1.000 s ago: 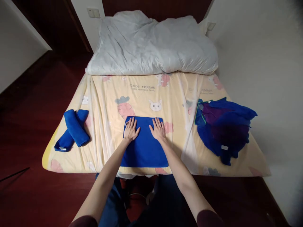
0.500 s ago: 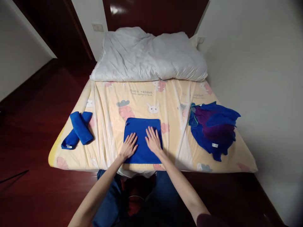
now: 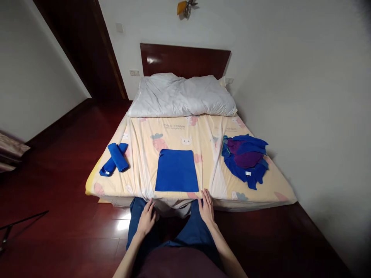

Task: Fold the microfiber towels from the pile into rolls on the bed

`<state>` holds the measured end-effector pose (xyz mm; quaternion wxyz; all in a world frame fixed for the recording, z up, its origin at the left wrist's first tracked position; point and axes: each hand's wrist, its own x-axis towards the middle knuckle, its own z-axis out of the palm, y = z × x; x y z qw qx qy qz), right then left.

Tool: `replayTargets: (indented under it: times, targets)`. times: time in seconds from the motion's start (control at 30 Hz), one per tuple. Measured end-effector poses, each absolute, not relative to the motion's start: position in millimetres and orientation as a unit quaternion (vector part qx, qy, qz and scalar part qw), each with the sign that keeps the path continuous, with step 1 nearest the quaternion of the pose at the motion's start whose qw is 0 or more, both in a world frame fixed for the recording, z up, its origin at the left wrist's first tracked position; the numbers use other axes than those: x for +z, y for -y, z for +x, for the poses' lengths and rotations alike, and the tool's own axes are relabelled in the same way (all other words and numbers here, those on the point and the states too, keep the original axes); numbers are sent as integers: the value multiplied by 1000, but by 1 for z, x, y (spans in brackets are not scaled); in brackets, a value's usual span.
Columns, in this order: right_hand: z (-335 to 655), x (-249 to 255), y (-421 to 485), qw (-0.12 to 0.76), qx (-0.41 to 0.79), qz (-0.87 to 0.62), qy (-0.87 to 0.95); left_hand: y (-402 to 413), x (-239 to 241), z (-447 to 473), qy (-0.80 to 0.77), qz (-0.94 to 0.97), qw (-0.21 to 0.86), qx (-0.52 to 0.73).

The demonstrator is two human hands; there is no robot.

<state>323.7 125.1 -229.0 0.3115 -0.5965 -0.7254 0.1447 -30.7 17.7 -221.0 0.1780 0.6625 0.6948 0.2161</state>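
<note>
A blue cloth [image 3: 177, 170], square and smooth, lies flat near the front edge of the bed, with a small tag at its far left corner. My left hand [image 3: 147, 218] hovers over my left knee, below the cloth's near left corner, fingers apart and holding nothing. Just off the cloth's near right corner is my right hand [image 3: 206, 206], its fingers spread at the bed's edge and nothing in them. On the left, a rolled blue cloth [image 3: 118, 157] rests across another rolled blue cloth [image 3: 108, 167]. A loose heap of blue and purple cloths [image 3: 246, 159] sits on the right.
The bed [image 3: 139, 154] has a yellow sheet printed with rabbits and carrots. A folded white quilt [image 3: 185, 96] lies at the headboard [image 3: 185, 60]. A wall stands close along the right side. A thin black stand [image 3: 23, 221] is on the floor at left.
Both hands have left the blue cloth and drawn back toward my body. My view has tilted up and moved back, showing more wall. The cloths lie as before.
</note>
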Motion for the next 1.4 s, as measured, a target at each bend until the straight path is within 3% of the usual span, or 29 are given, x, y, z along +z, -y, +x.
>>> replayTargets:
  times: [0.17,0.33,0.43,0.63,0.77,0.9,1.2,1.4]
  targets:
    - [339,-236,-114,367,138,-589,707,11,-220,-20,-659,667,278,208]
    - [323,-211,-144,361,133,-554,738,-35,-200,-25,-661,649,230,298]
    - [307,-202,-159,316,134,-529,776,-76,-190,-30,-636,687,198,291]
    - [292,-210,-174,167,76,-536,824,-133,-191,-32,-639,746,128,138]
    - [291,-219,-179,135,40,-545,827,-140,-194,-31,-659,746,74,62]
    - [292,-223,-183,166,35,-541,823,-139,-194,-32,-651,755,39,70]
    - [311,-229,-188,331,79,-476,811,-140,-187,-46,-644,750,68,137]
    - [322,-233,-180,347,124,-458,809,-129,-189,-54,-618,764,105,153]
